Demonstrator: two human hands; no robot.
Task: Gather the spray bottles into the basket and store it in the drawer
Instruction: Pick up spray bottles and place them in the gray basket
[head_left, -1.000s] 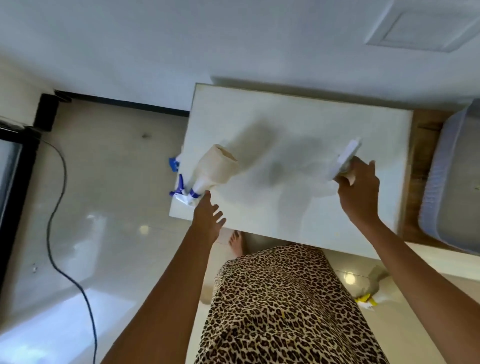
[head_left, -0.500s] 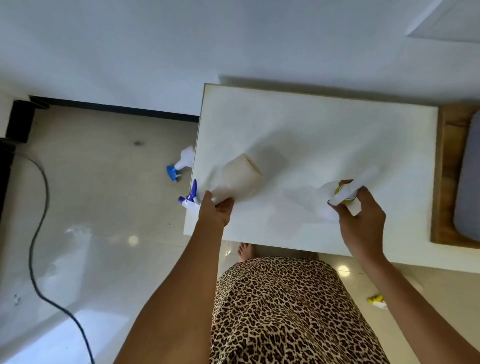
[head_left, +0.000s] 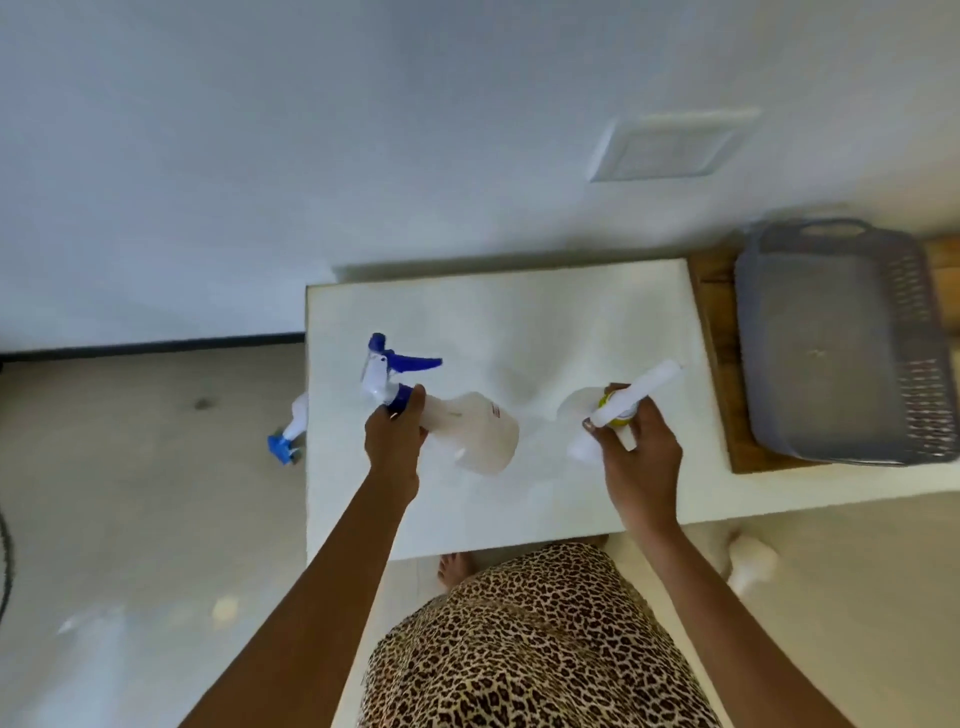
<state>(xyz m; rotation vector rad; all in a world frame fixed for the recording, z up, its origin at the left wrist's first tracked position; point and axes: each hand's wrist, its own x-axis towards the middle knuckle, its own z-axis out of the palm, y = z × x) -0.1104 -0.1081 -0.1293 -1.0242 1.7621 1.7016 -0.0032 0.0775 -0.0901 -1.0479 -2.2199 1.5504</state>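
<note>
- Left hand (head_left: 393, 435) over the left half of the white tabletop (head_left: 545, 306), fingers wrapped round the neck of a translucent spray bottle (head_left: 470, 434); grip sits just below its blue-and-white trigger head (head_left: 387, 366).
- Bottle held tilted, body pointing right toward the table's middle, trigger head toward the left edge; cannot tell whether the body touches the surface.
- Right hand (head_left: 636, 457) over the right half of the tabletop, near the front edge, fingers closed round a second spray bottle (head_left: 621, 405) with a white head and a yellow-green collar; its pale body is mostly washed out against the table.
- The two bottles are apart, neither touching the other.
- Grey basket (head_left: 831, 332) stands on a wooden board (head_left: 714, 338) at the table's right end, beside the right hand but not touched; nothing visible inside it.
- Third spray bottle (head_left: 291, 434), blue head, lies on the floor (head_left: 130, 467) just off the table's left edge.
- Another pale bottle (head_left: 750, 564), blurred, on the floor beyond the front right corner.
- Leopard-print garment (head_left: 530, 649) at the front edge; bare foot (head_left: 453, 567) under that edge.
- Drawer not in view.
</note>
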